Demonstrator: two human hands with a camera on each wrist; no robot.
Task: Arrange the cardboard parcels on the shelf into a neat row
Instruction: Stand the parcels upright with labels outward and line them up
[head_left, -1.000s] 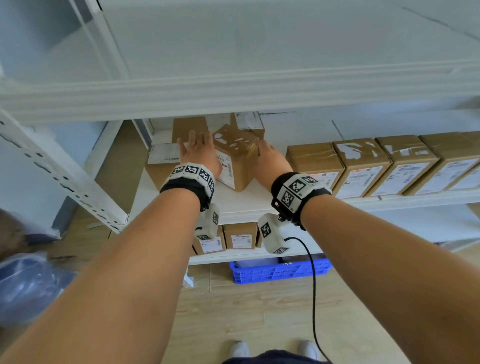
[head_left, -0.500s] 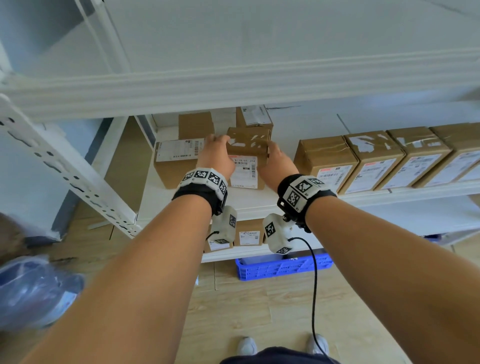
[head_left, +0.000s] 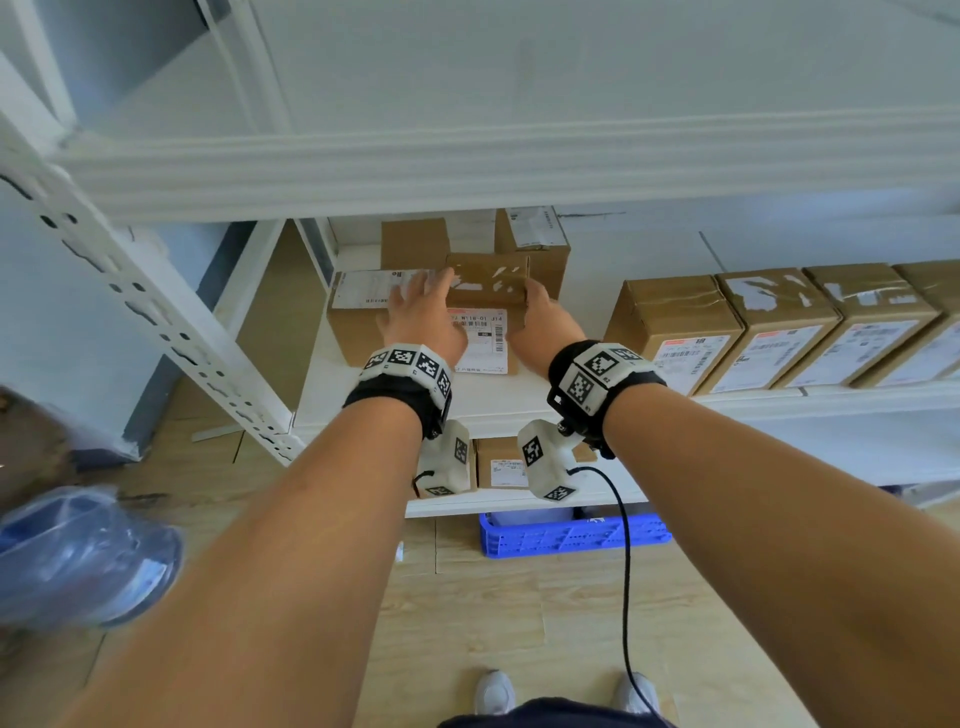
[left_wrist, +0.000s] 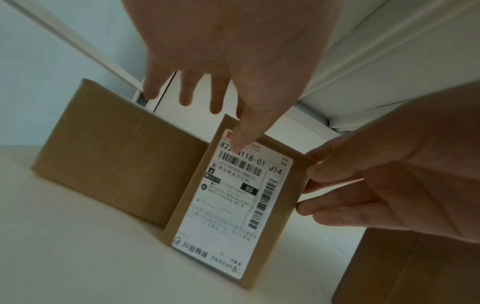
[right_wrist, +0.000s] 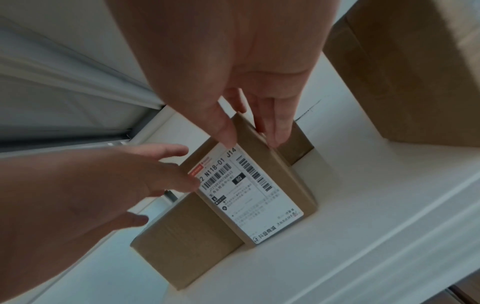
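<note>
A cardboard parcel with a white label on its front stands on the white shelf, touching a wider parcel on its left. My left hand lies over its top left with straight, spread fingers, the thumb on the label. My right hand holds its right top corner, thumb on the front and fingers down the side. In the left wrist view my right hand curls on that edge. Two more parcels stand behind. A neat row runs to the right.
A gap of bare shelf separates the labelled parcel from the row's first box. The upper shelf beam hangs low overhead and a slanted upright is at the left. Below are small parcels, a blue crate and a blue bag.
The labelled parcel stood turned at an angle a second ago; it now stands square, label to the front, against the wider parcel. Both hands stayed on it.
</note>
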